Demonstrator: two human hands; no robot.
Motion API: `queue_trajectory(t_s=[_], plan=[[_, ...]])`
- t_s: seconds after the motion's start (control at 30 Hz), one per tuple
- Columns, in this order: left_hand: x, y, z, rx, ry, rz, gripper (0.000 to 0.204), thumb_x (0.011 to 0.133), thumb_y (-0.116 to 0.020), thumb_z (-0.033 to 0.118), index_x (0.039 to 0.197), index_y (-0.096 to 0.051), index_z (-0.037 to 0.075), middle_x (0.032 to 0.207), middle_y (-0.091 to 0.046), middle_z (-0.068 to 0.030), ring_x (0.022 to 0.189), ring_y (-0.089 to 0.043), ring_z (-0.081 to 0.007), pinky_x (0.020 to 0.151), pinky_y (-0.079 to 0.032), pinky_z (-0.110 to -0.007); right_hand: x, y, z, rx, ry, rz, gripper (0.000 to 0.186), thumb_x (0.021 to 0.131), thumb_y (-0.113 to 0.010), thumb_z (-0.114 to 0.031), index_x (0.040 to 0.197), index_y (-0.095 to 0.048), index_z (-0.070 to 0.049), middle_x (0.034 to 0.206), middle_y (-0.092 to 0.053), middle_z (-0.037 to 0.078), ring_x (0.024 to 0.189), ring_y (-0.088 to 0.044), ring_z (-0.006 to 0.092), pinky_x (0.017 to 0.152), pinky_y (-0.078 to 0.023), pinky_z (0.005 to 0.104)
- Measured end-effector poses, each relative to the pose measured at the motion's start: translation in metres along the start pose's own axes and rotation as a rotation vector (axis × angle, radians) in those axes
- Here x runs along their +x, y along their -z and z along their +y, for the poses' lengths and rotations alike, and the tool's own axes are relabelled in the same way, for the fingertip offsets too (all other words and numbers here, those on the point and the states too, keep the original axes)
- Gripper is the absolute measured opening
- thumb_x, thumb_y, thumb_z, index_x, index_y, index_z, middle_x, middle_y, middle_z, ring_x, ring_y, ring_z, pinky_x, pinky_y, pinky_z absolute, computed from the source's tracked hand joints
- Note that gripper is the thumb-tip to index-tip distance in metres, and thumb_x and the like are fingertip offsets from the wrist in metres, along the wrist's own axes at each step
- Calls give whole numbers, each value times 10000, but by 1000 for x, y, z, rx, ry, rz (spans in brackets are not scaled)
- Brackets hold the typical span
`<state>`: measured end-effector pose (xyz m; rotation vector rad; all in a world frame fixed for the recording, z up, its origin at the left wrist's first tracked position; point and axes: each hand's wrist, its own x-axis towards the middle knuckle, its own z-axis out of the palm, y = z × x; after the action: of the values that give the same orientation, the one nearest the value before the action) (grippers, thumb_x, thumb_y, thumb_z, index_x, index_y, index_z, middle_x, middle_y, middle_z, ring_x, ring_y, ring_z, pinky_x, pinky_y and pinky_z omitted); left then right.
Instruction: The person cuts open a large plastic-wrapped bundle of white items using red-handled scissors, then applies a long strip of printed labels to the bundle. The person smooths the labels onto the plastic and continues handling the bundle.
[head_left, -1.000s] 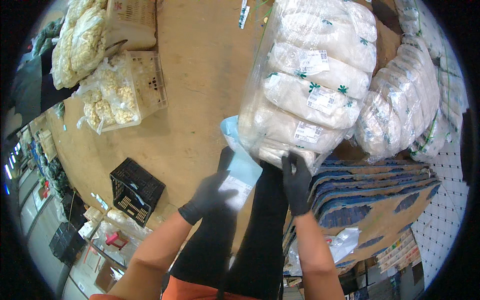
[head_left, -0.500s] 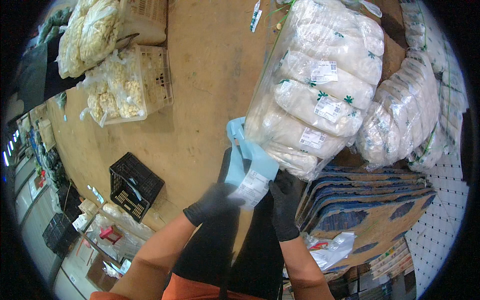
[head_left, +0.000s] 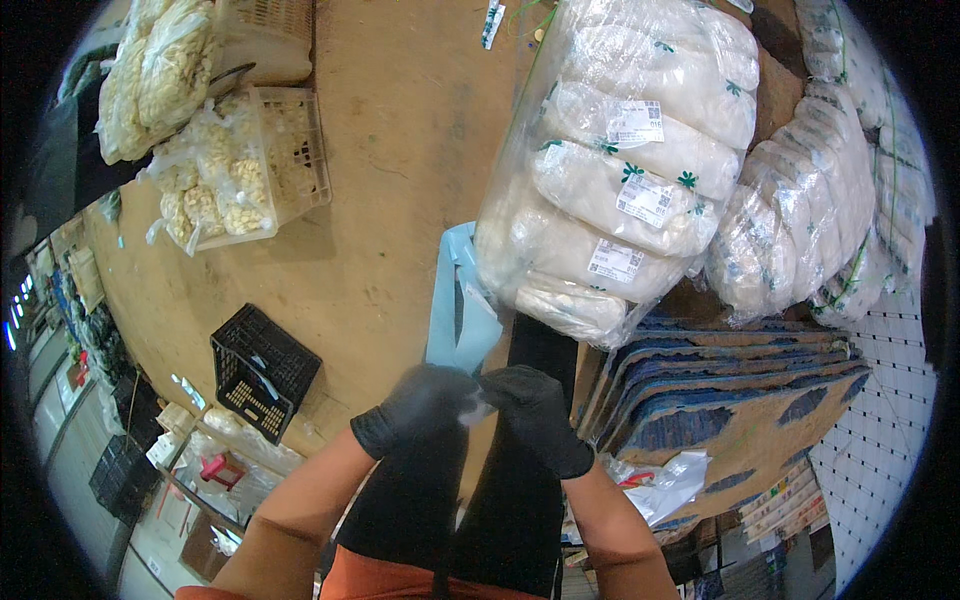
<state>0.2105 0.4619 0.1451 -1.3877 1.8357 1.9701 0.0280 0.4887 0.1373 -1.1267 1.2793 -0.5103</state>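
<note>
A long light-blue strip of label backing (head_left: 445,305) hangs in a loop beyond my hands, beside the big plastic-wrapped bale (head_left: 625,165). In a black glove, my left hand (head_left: 415,405) is closed on the strip's near end. My right hand (head_left: 535,412), also gloved in black, has its fingers pinched together against the left fingertips. Between them shows a small whitish edge, blurred, probably part of a label; the rest is hidden by the fingers. Several white printed labels, one of them a label (head_left: 615,261) low on the bale, sit on its white packs.
Another wrapped bale (head_left: 795,210) stands to the right. Below lies a stack of blue-and-brown boards (head_left: 740,410). At left are a pale crate (head_left: 295,160) of bagged cream-coloured food and a black crate (head_left: 265,370) on the brown floor. A white plastic bag (head_left: 670,485) lies beside the boards.
My right hand has moved left to meet the left hand. The white label that showed on the blue strip is now mostly covered by my fingers. The view has shifted slightly.
</note>
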Motion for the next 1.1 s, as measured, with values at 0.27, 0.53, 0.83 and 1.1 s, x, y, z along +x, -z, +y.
queue_trajectory(t_s=[0.27, 0.53, 0.83, 1.1], plan=[[-17, 25, -23, 146, -23, 17, 260, 666, -690, 190, 844, -606, 20, 840, -607, -156, 723, -598, -297, 644, -476, -352, -25, 25, 60, -103, -310, 245, 113, 766, -571, -58, 853, -600, 9, 818, -605, 93, 760, -563, 174, 681, -451, 287], [-26, 30, -60, 313, 213, -115, 353, 680, -667, 227, 967, -582, 41, 888, -603, -148, 815, -588, -292, 713, -464, -371, 27, 58, 56, -878, 154, 594, 125, 708, -589, -58, 832, -585, -48, 848, -587, 96, 808, -522, 273, 777, -373, 395], [-20, 3, -67, 252, 201, -183, 381, 690, -649, 213, 1018, -566, 38, 947, -591, -157, 858, -569, -311, 746, -454, -368, 37, 26, 124, -897, 175, 511, 126, 674, -612, -59, 794, -573, -68, 851, -583, 55, 800, -512, 260, 705, -363, 374], [-21, -2, -79, 225, 121, -121, 388, 682, -655, 184, 1026, -559, 35, 950, -589, -156, 850, -572, -309, 731, -457, -372, 36, 23, 132, -966, 61, 387, 148, 706, -587, -125, 849, -589, -87, 882, -571, 67, 819, -506, 269, 735, -364, 380]])
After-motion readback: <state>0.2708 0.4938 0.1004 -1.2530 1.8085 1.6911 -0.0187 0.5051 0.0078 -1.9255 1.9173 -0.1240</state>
